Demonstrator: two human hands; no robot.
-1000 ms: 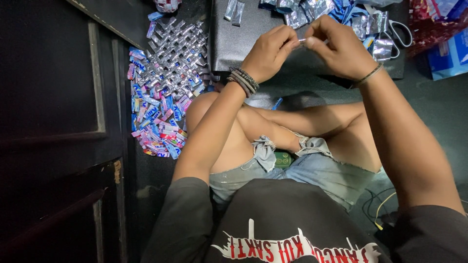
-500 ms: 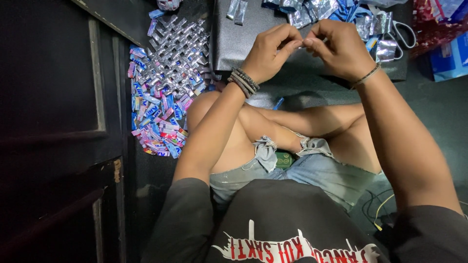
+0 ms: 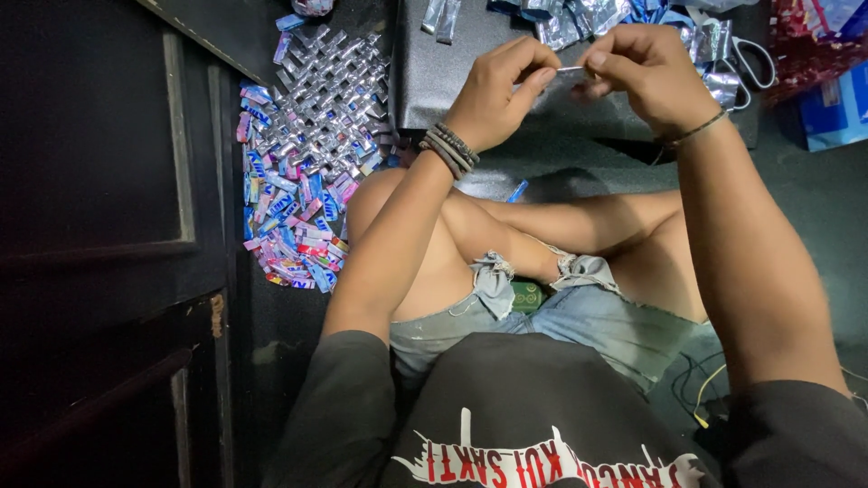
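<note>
Fingertips of both hands pinch a small silver foil strip [image 3: 571, 74] between them, held in the air over a dark board [image 3: 452, 72]. Left hand [image 3: 500, 90] grips its left end w/ thumb & forefinger; right hand [image 3: 646, 77] holds the other end, fingers curled tight. Left wrist wears dark bracelets [image 3: 449, 149], right wrist a thin band [image 3: 692, 136]. Person sits cross-legged in denim shorts [image 3: 579, 316]. Top of board: loose foil scraps [image 3: 579, 18] & scissors [image 3: 750, 63]. Off to the left on the floor, a woven mat of folded wrappers [image 3: 312, 154], silver & blue-pink, just beside a dark wooden door [image 3: 99, 244].
</note>
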